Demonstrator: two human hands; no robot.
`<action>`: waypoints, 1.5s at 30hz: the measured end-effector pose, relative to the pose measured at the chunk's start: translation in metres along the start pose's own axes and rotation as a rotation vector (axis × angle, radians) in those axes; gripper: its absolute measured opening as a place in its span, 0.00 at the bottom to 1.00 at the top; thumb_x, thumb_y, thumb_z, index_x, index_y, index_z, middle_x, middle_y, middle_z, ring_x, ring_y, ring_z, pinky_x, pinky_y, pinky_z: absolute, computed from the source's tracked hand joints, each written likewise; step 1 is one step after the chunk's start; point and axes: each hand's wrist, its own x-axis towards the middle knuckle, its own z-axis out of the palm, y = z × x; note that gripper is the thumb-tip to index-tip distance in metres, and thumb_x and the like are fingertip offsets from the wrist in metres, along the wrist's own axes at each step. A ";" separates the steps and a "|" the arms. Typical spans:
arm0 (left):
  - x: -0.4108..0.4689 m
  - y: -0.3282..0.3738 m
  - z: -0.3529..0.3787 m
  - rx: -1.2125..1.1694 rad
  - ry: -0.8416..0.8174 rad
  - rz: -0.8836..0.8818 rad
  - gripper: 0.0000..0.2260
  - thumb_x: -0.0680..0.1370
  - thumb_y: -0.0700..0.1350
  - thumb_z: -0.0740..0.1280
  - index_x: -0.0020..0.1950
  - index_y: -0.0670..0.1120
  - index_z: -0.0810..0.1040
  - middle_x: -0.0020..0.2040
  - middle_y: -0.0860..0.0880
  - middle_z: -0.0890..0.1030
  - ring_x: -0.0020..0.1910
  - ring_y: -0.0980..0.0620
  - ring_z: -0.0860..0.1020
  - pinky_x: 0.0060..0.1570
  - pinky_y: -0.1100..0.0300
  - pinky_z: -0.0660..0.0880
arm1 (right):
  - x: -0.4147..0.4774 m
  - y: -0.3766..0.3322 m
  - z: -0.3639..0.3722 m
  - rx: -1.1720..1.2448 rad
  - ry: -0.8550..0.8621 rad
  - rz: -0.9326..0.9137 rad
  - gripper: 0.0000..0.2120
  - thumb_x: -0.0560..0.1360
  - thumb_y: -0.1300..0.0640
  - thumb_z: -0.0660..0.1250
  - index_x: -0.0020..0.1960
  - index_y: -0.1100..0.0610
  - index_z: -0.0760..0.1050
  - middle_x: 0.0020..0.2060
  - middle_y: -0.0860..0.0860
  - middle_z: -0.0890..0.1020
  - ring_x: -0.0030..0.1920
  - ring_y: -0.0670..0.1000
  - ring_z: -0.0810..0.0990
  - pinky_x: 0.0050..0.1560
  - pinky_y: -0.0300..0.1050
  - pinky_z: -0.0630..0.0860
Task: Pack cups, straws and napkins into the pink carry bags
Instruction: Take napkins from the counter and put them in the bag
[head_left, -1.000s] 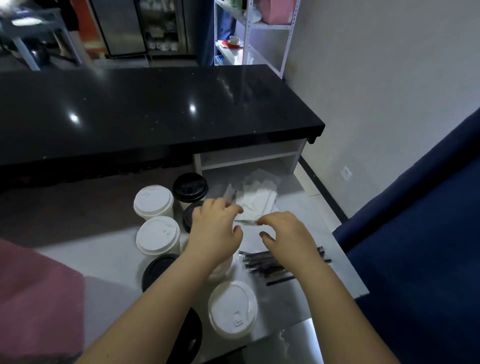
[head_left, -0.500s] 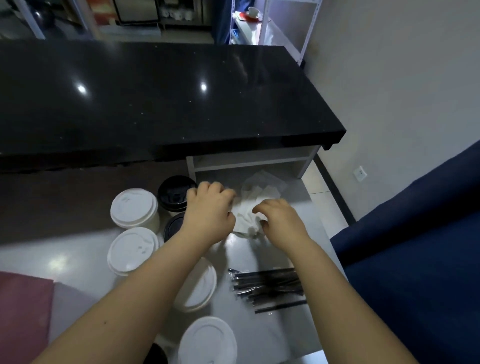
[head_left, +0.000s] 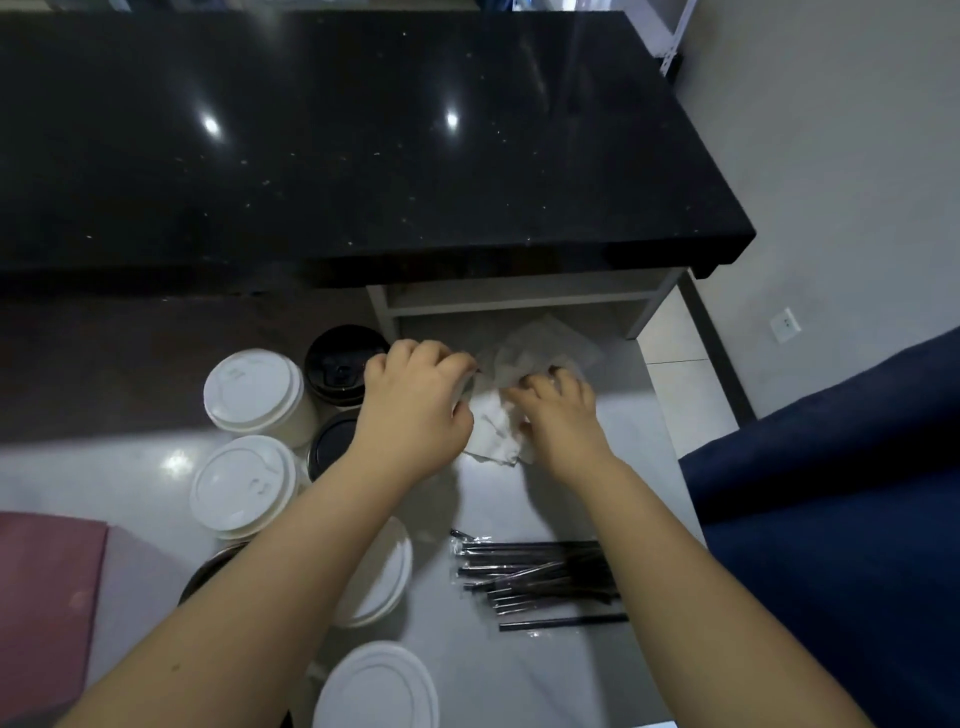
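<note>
A loose pile of white napkins (head_left: 493, 423) in clear wrappers lies at the back of the grey worktop (head_left: 545, 675). My left hand (head_left: 415, 405) rests curled on the pile's left side. My right hand (head_left: 558, 410) pinches the napkins from the right, fingers bent onto the paper. Several lidded cups stand to the left: white lids (head_left: 252, 389) (head_left: 241, 486) (head_left: 376, 686) and black lids (head_left: 337, 364). Black wrapped straws (head_left: 540, 571) lie in a bundle near my right forearm. A pink carry bag (head_left: 44, 597) shows at the left edge.
A black glossy counter (head_left: 337, 135) overhangs the back of the worktop, with a white shelf frame (head_left: 519, 304) beneath it. A dark blue padded seat (head_left: 841, 519) stands close on the right. A grey wall with a socket (head_left: 784, 325) is beyond it.
Both hands moved forward from above the straws to the napkin pile and closed onto it. The view tilted down and nearer to the worktop.
</note>
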 end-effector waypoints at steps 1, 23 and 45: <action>-0.001 0.002 0.000 -0.005 0.013 0.002 0.20 0.72 0.48 0.66 0.64 0.53 0.75 0.59 0.50 0.76 0.62 0.44 0.68 0.59 0.48 0.63 | -0.001 0.000 0.002 0.005 0.035 0.001 0.20 0.72 0.56 0.66 0.64 0.47 0.74 0.63 0.49 0.73 0.67 0.60 0.62 0.68 0.54 0.55; -0.025 0.000 -0.039 -0.033 0.232 -0.126 0.17 0.71 0.45 0.69 0.60 0.52 0.79 0.55 0.51 0.78 0.59 0.45 0.71 0.61 0.48 0.63 | -0.024 -0.035 -0.078 0.219 0.561 -0.129 0.08 0.66 0.67 0.72 0.42 0.56 0.81 0.40 0.52 0.78 0.46 0.61 0.75 0.50 0.54 0.67; -0.213 -0.198 -0.198 0.027 0.588 -0.220 0.19 0.70 0.45 0.72 0.60 0.51 0.80 0.54 0.50 0.79 0.57 0.45 0.73 0.58 0.47 0.66 | -0.067 -0.320 -0.123 0.124 0.739 -0.541 0.05 0.67 0.65 0.75 0.43 0.59 0.82 0.38 0.54 0.79 0.39 0.58 0.75 0.38 0.54 0.74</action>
